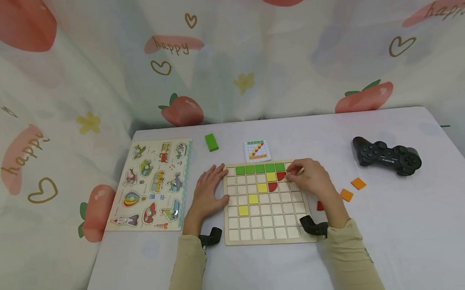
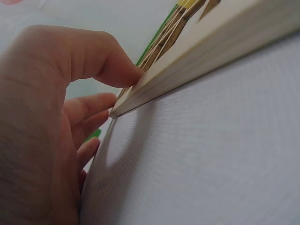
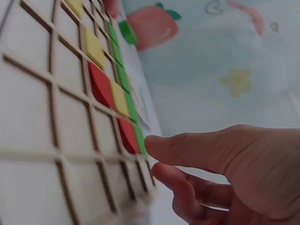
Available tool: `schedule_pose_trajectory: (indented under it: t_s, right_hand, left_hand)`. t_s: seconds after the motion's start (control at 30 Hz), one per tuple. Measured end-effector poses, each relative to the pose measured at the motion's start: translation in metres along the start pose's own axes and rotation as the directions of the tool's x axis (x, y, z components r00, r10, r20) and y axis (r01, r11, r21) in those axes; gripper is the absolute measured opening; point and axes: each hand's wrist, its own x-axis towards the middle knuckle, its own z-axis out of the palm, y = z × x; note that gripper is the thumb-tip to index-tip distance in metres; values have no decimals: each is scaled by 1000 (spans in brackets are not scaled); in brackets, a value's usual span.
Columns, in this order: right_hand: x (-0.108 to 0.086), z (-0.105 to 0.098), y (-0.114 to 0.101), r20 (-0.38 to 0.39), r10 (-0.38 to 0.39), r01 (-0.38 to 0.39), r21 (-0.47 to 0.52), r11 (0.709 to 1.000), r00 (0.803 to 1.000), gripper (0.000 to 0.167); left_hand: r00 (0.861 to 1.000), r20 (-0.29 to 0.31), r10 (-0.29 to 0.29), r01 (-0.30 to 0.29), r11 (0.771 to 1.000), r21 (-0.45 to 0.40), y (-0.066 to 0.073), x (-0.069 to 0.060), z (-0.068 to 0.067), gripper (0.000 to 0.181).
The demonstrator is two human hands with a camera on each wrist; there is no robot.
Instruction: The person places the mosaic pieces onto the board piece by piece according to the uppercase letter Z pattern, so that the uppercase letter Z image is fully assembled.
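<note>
A wooden grid board [image 1: 267,233] lies flat on the table, with green squares [image 1: 259,168] along its top row. Yellow squares [image 1: 253,199] run diagonally below them, and two red quarter-round pieces [image 1: 273,186] sit beside the upper yellows. My left hand [image 1: 209,192] is spread at the board's left side; its thumb [image 2: 124,70] touches the board's edge. Over the top right corner is my right hand [image 1: 310,176], close to the upper red piece [image 3: 127,136]. Its thumb and bent index finger stand apart, with nothing visible between them in the right wrist view.
A pattern card [image 1: 257,151] lies behind the board, and a green block [image 1: 211,142] to its left. A picture puzzle [image 1: 151,184] occupies the left side. Orange squares [image 1: 346,195], a partly hidden red piece [image 1: 320,205] and a black game controller [image 1: 387,155] lie right.
</note>
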Motion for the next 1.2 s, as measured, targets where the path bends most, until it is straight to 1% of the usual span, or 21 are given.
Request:
schedule_pose_trajectory:
  t_s: [0.1, 0.23, 0.33, 0.47, 0.6, 0.7, 0.83, 0.93, 1.03, 1.1, 1.2]
  right_hand:
    - [-5, -16, 12, 2, 28, -28, -5, 1000, 1000, 20]
    - [-18, -31, 30, 36, 15, -13, -47, 999, 999, 20]
    - [-30, -37, 40, 66, 25, -19, -95, 995, 998, 19]
    - [-44, -40, 47, 77, 67, -55, -148, 988, 995, 23]
    - [-53, -39, 47, 57, 80, -69, -175, 982, 995, 32]
    - [-56, -36, 45, 52, 75, -65, -164, 984, 996, 36]
    - [-56, -31, 41, 71, 70, -59, -148, 987, 995, 33]
    - [-56, -26, 37, 70, 59, -47, -164, 985, 996, 25]
    - [-55, -22, 34, 54, 41, -29, -194, 980, 998, 19]
    - [-55, -22, 33, 47, 36, -25, -221, 975, 998, 19]
    - [-55, -21, 32, 29, 48, -39, -257, 966, 998, 18]
  left_hand:
    - [1000, -8, 0, 0, 1000, 0, -1, 1, 0, 76]
    - [1000, -6, -5, 5, 1000, 4, -2, 1, 2, 76]
    - [1000, 6, -4, 4, 1000, 12, -1, 1, 3, 77]
    - [1000, -8, 4, -4, 1000, 3, 0, 0, 1, 76]
    - [1000, -27, 15, -15, 1000, -5, 0, 0, 1, 77]
    - [998, -48, 30, -31, 1000, -6, -2, 0, 3, 76]
    - [996, -78, 47, -48, 999, -6, -4, -1, 6, 75]
    - [997, -68, 43, -43, 999, -2, -4, 0, 5, 76]
    - [999, -43, 31, -31, 1000, 2, -3, 0, 3, 77]
    - [999, -32, 23, -23, 1000, 5, -3, 0, 3, 77]
    - [1000, -18, 15, -15, 1000, 6, -2, 1, 2, 77]
